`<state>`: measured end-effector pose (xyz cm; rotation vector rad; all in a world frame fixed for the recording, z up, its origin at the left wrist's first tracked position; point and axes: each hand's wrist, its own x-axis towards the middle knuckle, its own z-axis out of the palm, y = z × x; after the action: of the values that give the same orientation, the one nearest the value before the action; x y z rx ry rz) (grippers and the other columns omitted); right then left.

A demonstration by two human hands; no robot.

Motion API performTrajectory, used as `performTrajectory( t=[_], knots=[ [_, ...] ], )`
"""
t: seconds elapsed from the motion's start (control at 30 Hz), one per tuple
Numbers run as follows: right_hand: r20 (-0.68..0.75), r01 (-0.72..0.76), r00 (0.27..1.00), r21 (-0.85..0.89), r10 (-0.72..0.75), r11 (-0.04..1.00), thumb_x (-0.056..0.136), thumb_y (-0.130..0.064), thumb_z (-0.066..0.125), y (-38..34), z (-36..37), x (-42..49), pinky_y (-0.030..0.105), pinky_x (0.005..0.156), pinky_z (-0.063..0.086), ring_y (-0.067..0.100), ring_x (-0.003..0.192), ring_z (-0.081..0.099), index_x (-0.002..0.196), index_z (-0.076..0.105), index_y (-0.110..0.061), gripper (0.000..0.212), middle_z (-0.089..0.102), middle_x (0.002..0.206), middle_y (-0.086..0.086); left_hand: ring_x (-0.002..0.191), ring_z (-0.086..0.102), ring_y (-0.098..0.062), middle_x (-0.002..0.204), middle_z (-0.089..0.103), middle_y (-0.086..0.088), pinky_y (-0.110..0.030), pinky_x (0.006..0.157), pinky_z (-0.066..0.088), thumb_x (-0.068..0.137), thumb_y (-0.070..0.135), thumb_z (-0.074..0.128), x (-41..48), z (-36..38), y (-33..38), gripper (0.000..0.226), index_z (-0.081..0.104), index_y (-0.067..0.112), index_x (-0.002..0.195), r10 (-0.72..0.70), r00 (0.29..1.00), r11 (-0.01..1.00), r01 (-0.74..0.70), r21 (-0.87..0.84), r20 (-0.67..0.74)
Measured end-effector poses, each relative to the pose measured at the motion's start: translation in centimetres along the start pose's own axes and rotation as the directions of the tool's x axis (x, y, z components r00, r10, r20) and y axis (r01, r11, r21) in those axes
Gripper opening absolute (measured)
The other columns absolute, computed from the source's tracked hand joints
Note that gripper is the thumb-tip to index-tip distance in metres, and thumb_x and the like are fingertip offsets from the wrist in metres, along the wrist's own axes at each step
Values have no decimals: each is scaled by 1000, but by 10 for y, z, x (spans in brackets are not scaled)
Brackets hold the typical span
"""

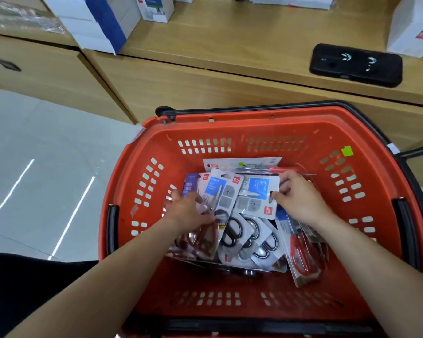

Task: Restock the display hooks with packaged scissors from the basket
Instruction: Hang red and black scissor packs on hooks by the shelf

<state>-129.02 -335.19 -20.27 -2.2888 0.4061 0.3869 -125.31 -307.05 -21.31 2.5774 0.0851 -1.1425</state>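
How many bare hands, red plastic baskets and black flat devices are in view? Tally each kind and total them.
Bare hands: 2, left hand and right hand, each gripping packaged scissors
Red plastic basket: 1
Black flat device: 1
Total: 4

Grips a red-handled pack point(205, 236) with the left hand point(189, 212) and pinches a blue-labelled pack point(257, 193) by its edge with the right hand point(300, 198). Both among packaged scissors point(249, 235) heaped in a red basket point(254, 123). Faces a wooden surface point(230, 45), black phone point(355, 64) near its front edge.
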Motion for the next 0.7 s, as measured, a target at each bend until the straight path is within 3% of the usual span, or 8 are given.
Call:
performTrajectory(
  t=[0.1, 0.17, 0.27, 0.3, 0.43, 0.53, 0.63, 0.7],
  knots=[
    [-8, 15, 1000, 4, -15, 1000, 91, -17, 74, 1, 0, 1, 43, 79, 53, 17, 78, 67, 102, 52, -24, 25, 73, 77, -3, 142, 38, -40, 156, 21, -21, -45, 114, 39, 82, 57, 79, 6, -4, 0, 95, 29, 16, 152, -83, 996, 992, 87, -91, 40],
    [-17, 24, 1000, 15, -23, 1000, 92, -17, 73, 2, 1, 1, 44, 80, 53, 17, 79, 67, 103, 52, -26, 26, 73, 79, -3, 144, 40, -38, 156, 33, -20, -45, 115, 41, 77, 60, 82, 16, -4, -3, 111, 21, 8, 154, -114, 991, 986, 122, -117, 69],
    [-24, 53, 998, 34, -52, 998, 93, -15, 71, 1, 1, 0, 44, 79, 52, 14, 77, 65, 105, 51, -32, 29, 72, 79, -5, 116, 65, -24, 132, 65, -7, -41, 101, 56, 49, 86, 80, 33, 1, -13, 123, 46, 12, 141, -68, 993, 985, 83, -153, 100],
    [-23, 57, 998, 38, -56, 998, 93, -15, 71, 0, 0, -1, 44, 79, 51, 14, 76, 65, 106, 51, -33, 30, 72, 79, -5, 109, 67, -22, 125, 69, -4, -40, 97, 57, 43, 87, 78, 32, 2, -14, 121, 52, 13, 135, -50, 996, 988, 60, -141, 78],
    [-21, 69, 997, 67, -68, 995, 94, -14, 69, -3, -1, -3, 45, 79, 52, 16, 75, 64, 108, 51, -33, 30, 70, 79, -6, 105, 65, -20, 113, 66, 2, -34, 88, 55, 62, 58, 90, 15, -4, -1, 81, 55, 14, 121, -3, 999, 984, -5, -180, -44],
    [-48, 97, 995, 207, -89, 973, 97, -6, 64, -10, -6, -7, 41, 73, 51, 16, 71, 64, 102, 57, -38, 33, 68, 78, -5, 101, 67, -15, 107, 69, 10, -31, 83, 55, 69, 38, 94, 11, -2, 2, 61, 58, 23, 116, 80, 992, 949, -105, -299, -94],
    [-142, 124, 987, 340, -79, 932, 100, 0, 57, -23, -14, -9, 32, 69, 54, 23, 80, 68, 104, 61, -35, 36, 69, 87, 5, 106, 69, -12, 111, 72, 16, -38, 94, 56, 69, 37, 88, 1, -5, 7, 62, 60, 30, 124, 194, 973, 910, -225, -347, -124],
    [-212, 159, 973, 354, -87, 922, 102, -2, 54, -33, -24, -10, 31, 72, 55, 19, 84, 68, 109, 61, -33, 33, 67, 91, -1, 108, 69, -11, 113, 73, 16, -45, 100, 55, 70, 40, 85, -8, -11, 12, 63, 60, 32, 127, 269, 953, 883, -302, -359, -139]
  ],
)
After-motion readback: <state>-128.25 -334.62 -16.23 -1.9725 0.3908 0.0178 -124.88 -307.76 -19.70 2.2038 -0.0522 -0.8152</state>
